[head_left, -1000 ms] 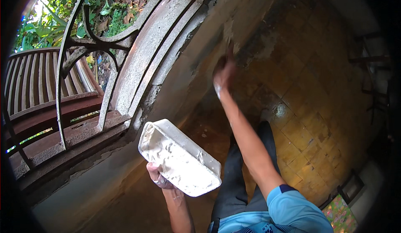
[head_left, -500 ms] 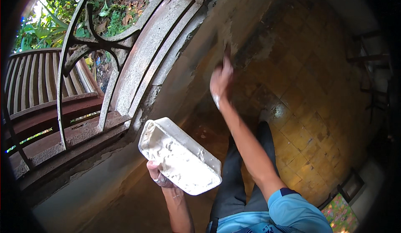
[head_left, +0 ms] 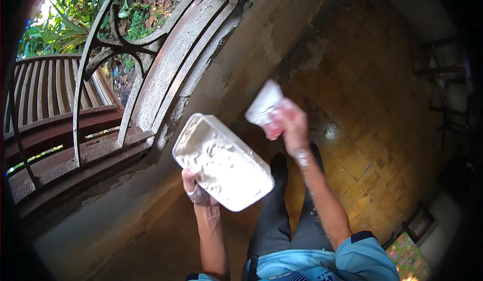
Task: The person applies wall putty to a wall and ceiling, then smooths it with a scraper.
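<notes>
A white rectangular tub (head_left: 259,166) is tilted with its open side up, a thick white paste (head_left: 221,162) spread over its inside. My left hand (head_left: 193,184) grips the tub's lower left side, thumb over the rim, fingers hidden beneath. Just right of the tub, my right hand (head_left: 294,127) is closed around the reddish handle of a putty knife (head_left: 265,102). Its broad blade looks white with paste and is a little blurred. Between blade and tub there is a small gap. White smears mark both wrists.
A bare plaster wall (head_left: 221,92) runs diagonally beneath a rough window sill (head_left: 176,59) with a curved metal grille (head_left: 83,87). Beyond stands a slatted wooden shutter (head_left: 48,89). Yellowish floor tiles (head_left: 362,155) lie to the right, and a flowered cloth (head_left: 406,255) shows at the lower right.
My right hand has come back from near the wall toward the tub, turning so the putty knife's white blade now shows. My left hand has raised the tub slightly.
</notes>
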{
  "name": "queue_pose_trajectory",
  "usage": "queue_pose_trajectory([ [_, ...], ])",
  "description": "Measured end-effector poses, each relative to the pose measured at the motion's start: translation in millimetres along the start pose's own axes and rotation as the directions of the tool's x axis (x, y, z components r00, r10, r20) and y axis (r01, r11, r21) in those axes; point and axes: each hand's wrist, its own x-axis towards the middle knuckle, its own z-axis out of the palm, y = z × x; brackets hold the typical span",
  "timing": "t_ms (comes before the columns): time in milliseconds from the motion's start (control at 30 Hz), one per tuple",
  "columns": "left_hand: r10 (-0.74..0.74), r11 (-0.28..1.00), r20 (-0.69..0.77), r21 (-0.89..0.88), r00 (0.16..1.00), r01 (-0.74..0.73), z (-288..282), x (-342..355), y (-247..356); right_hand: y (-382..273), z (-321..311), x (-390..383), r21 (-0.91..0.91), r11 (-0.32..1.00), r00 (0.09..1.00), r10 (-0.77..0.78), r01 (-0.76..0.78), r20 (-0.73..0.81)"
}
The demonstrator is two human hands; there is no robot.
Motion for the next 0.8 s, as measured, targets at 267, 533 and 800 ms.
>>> queue_pose_trajectory([
  [267, -0.127, 0.977, 0.154, -0.149, 0.980, 0.151, 46, 9, -49, -190, -69, -58, 0.007, 0.971, 0.966, -0.235, 0.237, -0.111],
  [533, -0.106, 0.979, 0.211, -0.147, 0.972, 0.139, 97, 13, -105, -243, -43, -97, -0.590, 0.740, 0.943, -0.193, 0.322, 0.272],
  [800, -0.159, 0.987, 0.216, 0.008, 0.963, 0.161, 120, 1, -152, -257, -51, -56, -0.789, 0.482, 0.806, 0.246, 0.381, 0.539],
])
